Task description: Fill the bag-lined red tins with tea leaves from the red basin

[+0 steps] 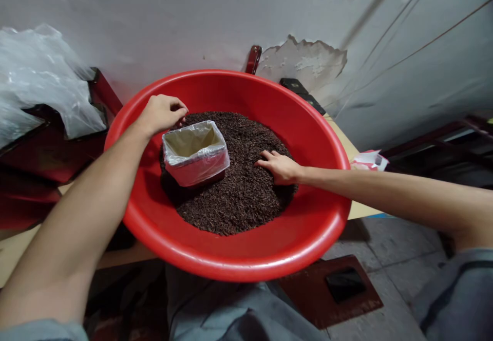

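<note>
A wide red plastic basin (pixel 231 259) holds a heap of dark brown, thin, grain-like pieces (pixel 239 197). On the heap's left side stands a small box (pixel 196 166), lined with a clear plastic bag folded over its rim; little shows inside. Just beyond the box's far left corner is my left hand (pixel 164 112), its fingers curled down and closed; whatever they may hold is hidden. My right hand (pixel 283 168) rests against the heap's right side, fingers apart, the thumb side up and the lower part hidden by the dark pieces.
Clear plastic bags (pixel 42 79) lie over dark red furniture at left. The basin stands on a pale board (pixel 360 202) by a peeling wall. A pink-and-white packet (pixel 370 160) lies to its right. Below, a dark phone-like slab (pixel 345 284) rests on a brown surface (pixel 308 300).
</note>
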`<state>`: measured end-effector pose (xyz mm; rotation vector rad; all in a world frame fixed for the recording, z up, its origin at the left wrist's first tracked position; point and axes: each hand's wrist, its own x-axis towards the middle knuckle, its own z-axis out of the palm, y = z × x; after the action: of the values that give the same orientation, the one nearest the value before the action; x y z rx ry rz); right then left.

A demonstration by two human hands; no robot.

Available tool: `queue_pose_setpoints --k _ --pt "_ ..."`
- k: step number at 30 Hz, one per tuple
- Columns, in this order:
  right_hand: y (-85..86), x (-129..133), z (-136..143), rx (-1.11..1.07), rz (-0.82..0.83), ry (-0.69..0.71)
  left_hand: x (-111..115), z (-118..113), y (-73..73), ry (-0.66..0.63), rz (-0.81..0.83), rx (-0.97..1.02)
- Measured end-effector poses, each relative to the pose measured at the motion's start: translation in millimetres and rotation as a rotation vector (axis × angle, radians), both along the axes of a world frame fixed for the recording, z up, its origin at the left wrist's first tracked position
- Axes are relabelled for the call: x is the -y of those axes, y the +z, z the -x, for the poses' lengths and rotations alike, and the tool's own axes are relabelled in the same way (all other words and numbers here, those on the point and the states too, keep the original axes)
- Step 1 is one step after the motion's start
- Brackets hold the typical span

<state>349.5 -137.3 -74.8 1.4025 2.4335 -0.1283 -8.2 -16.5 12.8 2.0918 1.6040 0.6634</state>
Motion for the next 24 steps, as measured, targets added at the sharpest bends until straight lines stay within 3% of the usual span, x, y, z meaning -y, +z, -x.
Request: queue_pose_setpoints --k 6,11,17,20,24 --pt "11.5 -14 6 -0.030 -0.018 0.097 -2 6 -3.9 -0.024 0.004 -0.030" --pt "36.5 -23 27 -0.221 -0.017 0.069 -6 10 -8.4 -0.059 0.008 -0.140" --pt "67.3 -44 54 -0.446 0.031 0.161 -12 18 -11.9 -0.079 0.089 -0.189" --pt "86.8 -57 59 -0.492 0.051 0.196 -16 25 -15.0 -0.081 0.180 -0.208" --pt "126.4 -69 69 -0.518 0.077 0.218 -20 31 -20.9 -0.076 0.307 -0.232"
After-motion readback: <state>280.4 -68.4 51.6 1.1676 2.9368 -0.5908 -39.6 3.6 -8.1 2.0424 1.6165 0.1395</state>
